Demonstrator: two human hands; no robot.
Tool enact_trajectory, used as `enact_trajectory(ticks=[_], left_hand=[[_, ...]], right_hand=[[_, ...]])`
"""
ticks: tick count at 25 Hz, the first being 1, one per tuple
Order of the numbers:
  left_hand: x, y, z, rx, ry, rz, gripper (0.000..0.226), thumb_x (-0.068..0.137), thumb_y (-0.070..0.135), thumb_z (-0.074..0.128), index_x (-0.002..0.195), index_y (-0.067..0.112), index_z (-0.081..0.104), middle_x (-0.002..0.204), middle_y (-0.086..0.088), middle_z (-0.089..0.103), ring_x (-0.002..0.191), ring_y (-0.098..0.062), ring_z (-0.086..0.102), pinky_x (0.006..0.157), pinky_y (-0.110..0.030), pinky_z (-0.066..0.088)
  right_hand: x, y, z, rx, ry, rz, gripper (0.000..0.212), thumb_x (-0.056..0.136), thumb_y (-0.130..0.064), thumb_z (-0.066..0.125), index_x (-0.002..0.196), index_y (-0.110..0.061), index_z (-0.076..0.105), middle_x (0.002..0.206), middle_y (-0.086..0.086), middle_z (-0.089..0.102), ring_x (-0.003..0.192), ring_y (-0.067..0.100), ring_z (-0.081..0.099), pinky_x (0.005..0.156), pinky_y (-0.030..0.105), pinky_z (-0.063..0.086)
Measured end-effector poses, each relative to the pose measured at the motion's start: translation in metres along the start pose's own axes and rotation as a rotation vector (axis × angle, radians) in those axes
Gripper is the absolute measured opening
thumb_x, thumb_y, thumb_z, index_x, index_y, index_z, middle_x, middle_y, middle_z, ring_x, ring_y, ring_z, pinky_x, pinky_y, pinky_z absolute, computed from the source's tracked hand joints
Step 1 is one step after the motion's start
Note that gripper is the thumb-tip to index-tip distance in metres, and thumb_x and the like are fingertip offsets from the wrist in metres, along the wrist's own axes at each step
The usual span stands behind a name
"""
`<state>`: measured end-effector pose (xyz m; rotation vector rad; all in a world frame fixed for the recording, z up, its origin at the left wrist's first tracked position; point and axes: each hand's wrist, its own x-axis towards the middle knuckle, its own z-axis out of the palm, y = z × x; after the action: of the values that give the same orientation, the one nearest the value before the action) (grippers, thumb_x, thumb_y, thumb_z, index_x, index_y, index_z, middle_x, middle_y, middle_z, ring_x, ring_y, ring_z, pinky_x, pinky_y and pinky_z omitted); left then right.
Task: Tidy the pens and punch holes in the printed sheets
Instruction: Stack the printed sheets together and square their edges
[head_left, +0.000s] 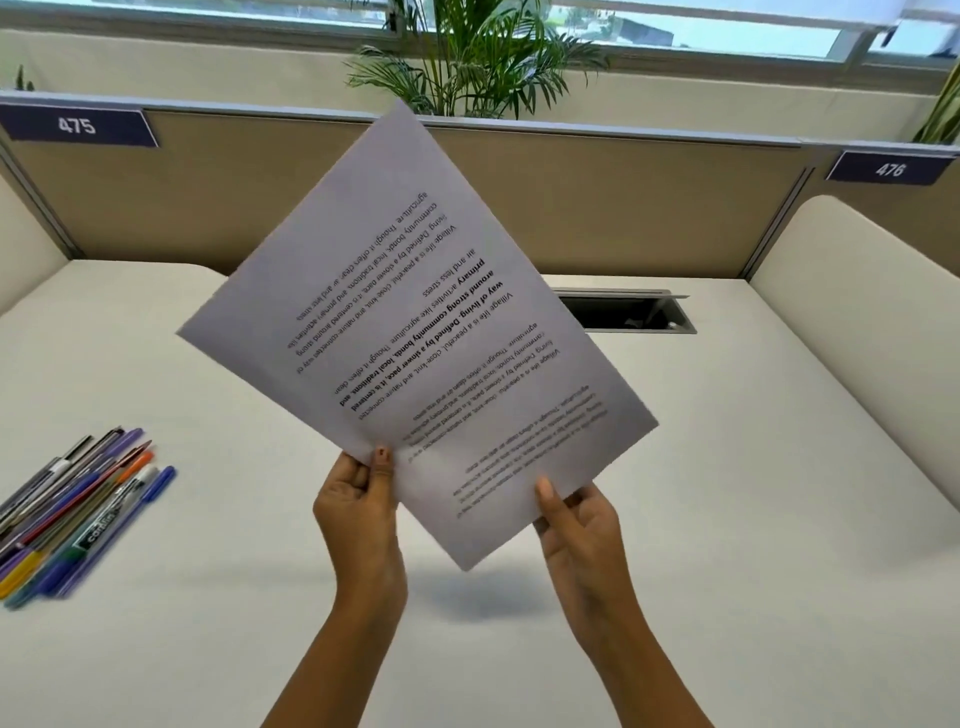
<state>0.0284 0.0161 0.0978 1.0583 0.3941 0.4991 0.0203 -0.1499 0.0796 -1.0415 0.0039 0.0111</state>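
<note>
The printed sheets (415, 322) are held up in the air above the counter (727, 467), tilted like a diamond. Their long axis runs from far-left to near-right, and the print reads upside down to the person. The left hand (358, 514) pinches the near long edge, thumb on top. The right hand (582, 530) pinches the near short edge, just the other side of the lowest corner. The pens (78, 514) lie bundled on the counter well off to the left, tips pointing away and to the right, nearer the left hand. No hole punch is in view. Probably the sheets need squaring and turning before they are punched along a long edge.
</note>
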Motion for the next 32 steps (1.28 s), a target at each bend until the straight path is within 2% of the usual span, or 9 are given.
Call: enact_trajectory(ticks=[2,7,9,13,16,19,22,26,32], left_hand=[[-0.007,-0.005,-0.001,-0.085,-0.076,-0.055,0.022,0.093,0.01,0.054,0.109,0.019,0.067,0.106,0.005,0.074,0.103,-0.011,0.068,0.081,-0.018,0.054],[0.017,0.017,-0.036,-0.273,-0.186,-0.034,0.024,0.091,0.008,0.05,0.112,0.01,0.062,0.109,0.002,0.073,0.104,-0.012,0.067,0.084,-0.023,0.055],[0.031,0.032,-0.057,-0.183,-0.229,0.02,0.023,0.088,0.01,0.053,0.108,0.013,0.065,0.105,0.003,0.074,0.101,-0.012,0.068,0.085,-0.025,0.056],[0.041,0.052,-0.086,0.19,-0.292,0.119,0.015,0.08,0.019,0.061,0.087,0.025,0.073,0.087,0.009,0.075,0.086,-0.009,0.069,0.08,-0.021,0.057],[0.034,0.052,-0.086,0.428,-0.341,0.226,0.013,0.079,0.021,0.064,0.09,0.026,0.069,0.088,0.012,0.075,0.085,-0.007,0.068,0.076,-0.015,0.055],[0.026,0.043,-0.075,0.448,-0.316,0.286,0.013,0.083,0.018,0.062,0.095,0.024,0.065,0.091,0.021,0.073,0.085,0.002,0.068,0.074,-0.008,0.051],[0.024,0.024,-0.071,0.475,-0.226,0.261,0.013,0.091,0.012,0.059,0.101,0.019,0.062,0.087,0.026,0.071,0.08,0.006,0.065,0.069,-0.007,0.05],[0.012,-0.004,-0.074,0.538,-0.226,0.178,0.017,0.095,0.008,0.054,0.094,0.022,0.064,0.089,0.014,0.071,0.083,-0.008,0.064,0.071,-0.016,0.052],[0.008,-0.006,-0.069,0.551,-0.17,0.269,0.025,0.095,0.011,0.055,0.092,0.035,0.062,0.091,0.013,0.071,0.08,-0.003,0.063,0.068,-0.009,0.05]], right_hand=[[-0.003,0.002,0.008,-0.082,0.046,-0.038,0.026,0.085,-0.025,0.064,0.111,-0.022,0.067,0.118,0.001,0.07,0.112,0.017,0.064,0.094,0.028,0.053],[0.002,-0.024,-0.01,-0.281,0.139,-0.156,0.016,0.087,-0.015,0.06,0.101,-0.011,0.068,0.104,-0.002,0.075,0.1,0.013,0.068,0.082,0.018,0.053],[0.006,-0.038,-0.023,-0.369,0.145,-0.195,0.012,0.09,-0.009,0.058,0.098,-0.012,0.067,0.099,-0.004,0.075,0.096,0.012,0.068,0.079,0.018,0.054],[0.01,-0.062,-0.038,-0.45,0.115,-0.227,0.015,0.092,-0.003,0.056,0.094,-0.014,0.066,0.094,-0.011,0.075,0.088,0.005,0.069,0.076,0.014,0.054],[0.012,-0.071,-0.042,-0.52,0.102,-0.248,0.015,0.092,-0.003,0.056,0.091,-0.016,0.064,0.09,-0.015,0.075,0.085,0.004,0.069,0.072,0.011,0.053],[0.012,-0.068,-0.044,-0.546,0.108,-0.273,0.016,0.09,-0.007,0.06,0.095,-0.02,0.067,0.094,-0.013,0.075,0.086,0.007,0.07,0.071,0.012,0.054],[0.011,-0.051,-0.054,-0.557,0.141,-0.247,0.02,0.09,-0.009,0.061,0.102,-0.024,0.067,0.098,-0.008,0.074,0.089,0.012,0.07,0.074,0.017,0.057],[0.005,-0.017,-0.073,-0.571,0.202,-0.137,0.026,0.091,-0.003,0.059,0.112,-0.018,0.062,0.105,-0.003,0.07,0.1,0.02,0.067,0.083,0.021,0.057],[0.006,-0.016,-0.08,-0.522,0.252,-0.183,0.031,0.09,-0.004,0.061,0.103,-0.031,0.065,0.097,-0.014,0.074,0.091,0.005,0.07,0.075,0.012,0.055]])
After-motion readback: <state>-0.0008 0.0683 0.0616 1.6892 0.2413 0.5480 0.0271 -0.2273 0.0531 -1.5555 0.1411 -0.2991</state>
